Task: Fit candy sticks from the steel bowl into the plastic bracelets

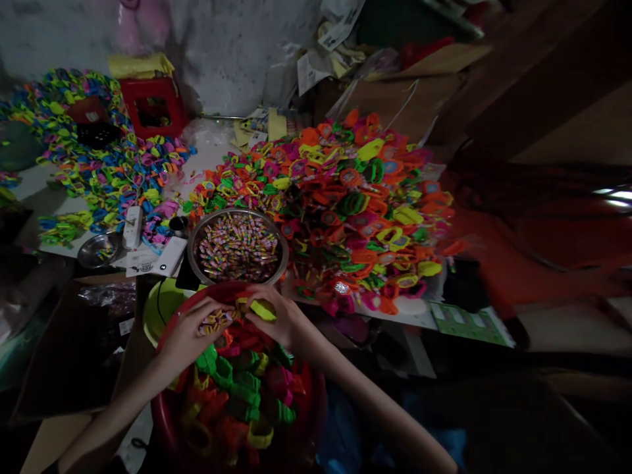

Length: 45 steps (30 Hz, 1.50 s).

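So far left there's a heap of blue, pink and lime plastic toys [103, 174] on the white bench [32, 191], with a red stool [153, 85] behind. Next a metal dish [89, 253] with a few candies [106, 252] in it, then a white power strip [132, 227]. A lime basin [152, 316] peeks out beside the red tub [162, 421], which is loaded with orange, green and yellow watches [247, 387]. Left hand [192, 324] is over the tub, fingers curled round a bunch of candies. The bowl [285, 253] just beyond is packed with more. Right hand [279, 316], also over the tub, is clamped on what looks like a yellow watch [263, 309]. Biggest pile of watches covers the bench right of the bowl
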Each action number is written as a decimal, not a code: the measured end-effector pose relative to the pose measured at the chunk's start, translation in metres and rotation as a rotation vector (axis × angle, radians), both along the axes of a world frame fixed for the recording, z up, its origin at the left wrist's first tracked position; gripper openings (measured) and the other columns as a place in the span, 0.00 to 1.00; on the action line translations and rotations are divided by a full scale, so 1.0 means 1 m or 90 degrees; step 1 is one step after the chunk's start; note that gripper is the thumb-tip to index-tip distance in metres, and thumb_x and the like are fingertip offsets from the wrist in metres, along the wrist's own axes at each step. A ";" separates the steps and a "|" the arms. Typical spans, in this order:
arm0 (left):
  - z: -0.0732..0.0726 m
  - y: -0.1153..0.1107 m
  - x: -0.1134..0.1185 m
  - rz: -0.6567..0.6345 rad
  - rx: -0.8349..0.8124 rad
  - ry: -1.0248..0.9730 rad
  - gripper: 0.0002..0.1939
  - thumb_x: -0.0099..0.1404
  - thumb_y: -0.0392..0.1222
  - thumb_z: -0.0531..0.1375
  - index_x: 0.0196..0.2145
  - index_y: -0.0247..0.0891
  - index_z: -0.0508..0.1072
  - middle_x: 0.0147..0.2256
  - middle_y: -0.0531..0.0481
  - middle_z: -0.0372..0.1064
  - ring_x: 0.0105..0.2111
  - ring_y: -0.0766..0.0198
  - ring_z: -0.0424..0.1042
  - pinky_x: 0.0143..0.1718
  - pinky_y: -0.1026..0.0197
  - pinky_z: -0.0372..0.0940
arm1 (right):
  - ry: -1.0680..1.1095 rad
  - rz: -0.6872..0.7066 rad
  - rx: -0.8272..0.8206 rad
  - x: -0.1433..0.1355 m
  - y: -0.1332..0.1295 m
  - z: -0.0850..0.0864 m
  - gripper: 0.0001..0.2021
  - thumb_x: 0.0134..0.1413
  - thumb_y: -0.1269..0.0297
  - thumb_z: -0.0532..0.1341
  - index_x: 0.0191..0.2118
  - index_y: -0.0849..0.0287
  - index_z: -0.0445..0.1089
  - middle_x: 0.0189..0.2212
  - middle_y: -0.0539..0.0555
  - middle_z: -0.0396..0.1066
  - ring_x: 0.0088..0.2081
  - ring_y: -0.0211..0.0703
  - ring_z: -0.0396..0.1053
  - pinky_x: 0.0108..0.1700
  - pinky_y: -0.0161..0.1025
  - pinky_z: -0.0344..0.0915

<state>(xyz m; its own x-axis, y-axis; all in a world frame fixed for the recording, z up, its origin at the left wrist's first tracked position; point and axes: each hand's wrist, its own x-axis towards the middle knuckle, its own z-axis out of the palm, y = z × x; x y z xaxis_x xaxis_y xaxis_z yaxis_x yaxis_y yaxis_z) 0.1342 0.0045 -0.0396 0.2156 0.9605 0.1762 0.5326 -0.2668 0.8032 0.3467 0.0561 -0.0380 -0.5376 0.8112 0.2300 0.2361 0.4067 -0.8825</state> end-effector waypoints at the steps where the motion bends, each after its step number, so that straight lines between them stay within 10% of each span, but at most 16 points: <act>1: 0.001 -0.001 0.000 -0.002 0.009 0.005 0.08 0.63 0.36 0.58 0.41 0.38 0.71 0.39 0.49 0.71 0.40 0.65 0.71 0.42 0.66 0.65 | -0.007 -0.009 0.041 0.001 -0.001 0.001 0.08 0.54 0.67 0.60 0.40 0.59 0.64 0.42 0.56 0.69 0.45 0.43 0.69 0.48 0.40 0.64; 13: 0.019 -0.016 0.002 -0.091 0.168 0.155 0.28 0.59 0.20 0.50 0.52 0.43 0.65 0.47 0.48 0.66 0.48 0.64 0.66 0.49 0.63 0.62 | -0.036 0.052 0.148 0.004 -0.011 0.022 0.09 0.59 0.72 0.57 0.45 0.57 0.64 0.42 0.56 0.68 0.46 0.43 0.68 0.48 0.40 0.67; 23: 0.018 -0.018 0.005 -0.104 0.275 0.338 0.26 0.62 0.25 0.48 0.56 0.39 0.63 0.46 0.44 0.65 0.47 0.58 0.65 0.47 0.59 0.62 | -0.146 -0.013 0.216 0.000 -0.020 0.023 0.12 0.56 0.73 0.58 0.46 0.59 0.63 0.40 0.57 0.67 0.45 0.48 0.67 0.46 0.46 0.69; 33: 0.024 -0.020 0.008 -0.097 0.308 0.306 0.27 0.66 0.28 0.46 0.61 0.39 0.56 0.44 0.43 0.65 0.44 0.57 0.65 0.43 0.59 0.63 | -0.185 0.008 0.449 -0.002 -0.022 0.023 0.09 0.61 0.70 0.54 0.47 0.63 0.63 0.40 0.59 0.68 0.44 0.48 0.65 0.44 0.44 0.69; 45: 0.022 -0.018 0.007 -0.092 0.370 0.312 0.26 0.65 0.28 0.45 0.60 0.37 0.59 0.43 0.42 0.65 0.44 0.58 0.66 0.45 0.60 0.64 | -0.186 -0.018 0.488 -0.002 -0.023 0.022 0.08 0.61 0.68 0.54 0.45 0.64 0.65 0.38 0.60 0.68 0.41 0.48 0.65 0.41 0.43 0.69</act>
<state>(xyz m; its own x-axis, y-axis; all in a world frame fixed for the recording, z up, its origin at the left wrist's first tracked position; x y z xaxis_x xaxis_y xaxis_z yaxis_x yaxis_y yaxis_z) 0.1407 -0.0130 -0.0174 0.5151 0.6993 0.4956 0.7192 -0.6672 0.1939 0.3447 0.0335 -0.0164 -0.6438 0.4994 0.5797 0.4324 0.8625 -0.2629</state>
